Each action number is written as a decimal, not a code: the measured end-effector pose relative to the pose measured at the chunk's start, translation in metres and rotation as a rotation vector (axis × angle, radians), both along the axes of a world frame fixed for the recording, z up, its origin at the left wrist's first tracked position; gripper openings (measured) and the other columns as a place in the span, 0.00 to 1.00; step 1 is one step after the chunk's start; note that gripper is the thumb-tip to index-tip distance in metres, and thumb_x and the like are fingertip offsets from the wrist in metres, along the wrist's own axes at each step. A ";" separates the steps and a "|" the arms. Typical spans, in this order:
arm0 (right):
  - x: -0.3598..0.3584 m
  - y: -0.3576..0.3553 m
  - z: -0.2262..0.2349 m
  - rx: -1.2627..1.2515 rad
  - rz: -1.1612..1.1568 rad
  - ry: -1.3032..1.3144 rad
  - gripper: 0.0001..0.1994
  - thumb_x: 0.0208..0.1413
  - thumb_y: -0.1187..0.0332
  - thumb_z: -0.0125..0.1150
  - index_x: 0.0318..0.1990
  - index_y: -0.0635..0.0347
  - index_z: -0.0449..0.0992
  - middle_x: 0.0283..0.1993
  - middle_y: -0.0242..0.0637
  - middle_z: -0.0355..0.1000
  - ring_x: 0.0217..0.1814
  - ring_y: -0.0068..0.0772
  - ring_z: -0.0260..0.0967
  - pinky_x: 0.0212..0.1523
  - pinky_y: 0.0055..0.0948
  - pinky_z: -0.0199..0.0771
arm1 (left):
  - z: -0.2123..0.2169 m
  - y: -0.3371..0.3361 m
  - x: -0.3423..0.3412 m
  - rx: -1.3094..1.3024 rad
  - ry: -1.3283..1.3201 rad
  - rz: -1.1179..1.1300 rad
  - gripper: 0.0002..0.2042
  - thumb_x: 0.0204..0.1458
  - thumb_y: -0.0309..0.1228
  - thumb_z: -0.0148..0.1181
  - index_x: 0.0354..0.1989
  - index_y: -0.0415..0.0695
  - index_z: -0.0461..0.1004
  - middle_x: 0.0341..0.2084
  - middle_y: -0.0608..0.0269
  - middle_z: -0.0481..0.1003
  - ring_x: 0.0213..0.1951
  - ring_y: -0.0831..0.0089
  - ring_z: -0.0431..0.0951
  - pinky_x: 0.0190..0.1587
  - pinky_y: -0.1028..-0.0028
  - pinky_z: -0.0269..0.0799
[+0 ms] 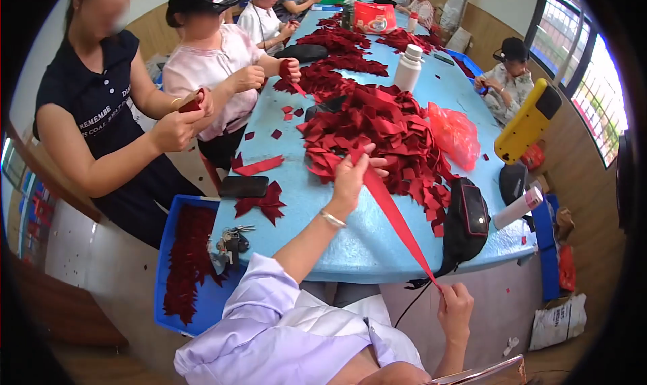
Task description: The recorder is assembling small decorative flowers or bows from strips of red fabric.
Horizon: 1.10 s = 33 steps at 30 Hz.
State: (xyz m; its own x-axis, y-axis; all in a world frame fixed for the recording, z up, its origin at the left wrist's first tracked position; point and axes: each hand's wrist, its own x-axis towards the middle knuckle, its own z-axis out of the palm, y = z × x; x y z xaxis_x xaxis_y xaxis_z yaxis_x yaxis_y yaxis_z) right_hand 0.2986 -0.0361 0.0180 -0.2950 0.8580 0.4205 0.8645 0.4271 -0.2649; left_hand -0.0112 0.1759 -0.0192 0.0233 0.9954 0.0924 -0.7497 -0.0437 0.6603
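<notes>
A long red fabric ribbon (399, 224) is stretched taut between my two hands, slanting down toward the right. My left hand (350, 181) holds its upper end between thumb and fingers, just in front of a large heap of red ribbon pieces (397, 125). Beyond the table's near edge, my right hand (456, 307) pinches the lower end. To the left of my left arm, a bow-shaped bundle of red ribbon (261, 204) lies on the blue table (323, 243).
A phone (244, 187), keys (234, 242), black waist bag (466, 220) and two white bottles, one upright (408, 68), one tilted (517, 208), surround the work. A blue crate (162, 277) holds red bundles. A yellow device (528, 122) stands right. Co-workers handle ribbon on the left.
</notes>
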 end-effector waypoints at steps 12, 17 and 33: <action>-0.040 0.139 -0.063 0.318 0.161 -0.235 0.11 0.41 0.80 0.58 0.36 0.62 0.76 0.33 0.40 0.65 0.41 0.42 0.66 0.37 0.39 0.67 | -0.025 -0.148 -0.093 -0.012 0.960 0.942 0.22 0.57 0.15 0.45 0.59 0.43 0.70 0.39 0.55 0.81 0.34 0.69 0.83 0.41 0.72 0.76; -0.030 0.126 -0.056 0.331 0.008 -0.219 0.16 0.38 0.81 0.59 0.39 0.63 0.77 0.37 0.40 0.68 0.46 0.45 0.67 0.41 0.37 0.68 | -0.042 -0.174 -0.107 -0.034 1.141 1.016 0.23 0.54 0.13 0.44 0.58 0.41 0.71 0.42 0.52 0.80 0.41 0.65 0.82 0.44 0.71 0.77; -0.240 0.087 -0.046 -1.104 0.471 1.269 0.07 0.56 0.70 0.64 0.34 0.64 0.75 0.25 0.33 0.74 0.25 0.19 0.67 0.24 0.20 0.64 | -0.022 -0.180 -0.071 0.448 1.715 0.938 0.26 0.45 0.19 0.55 0.58 0.37 0.69 0.44 0.50 0.77 0.44 0.58 0.79 0.40 0.66 0.73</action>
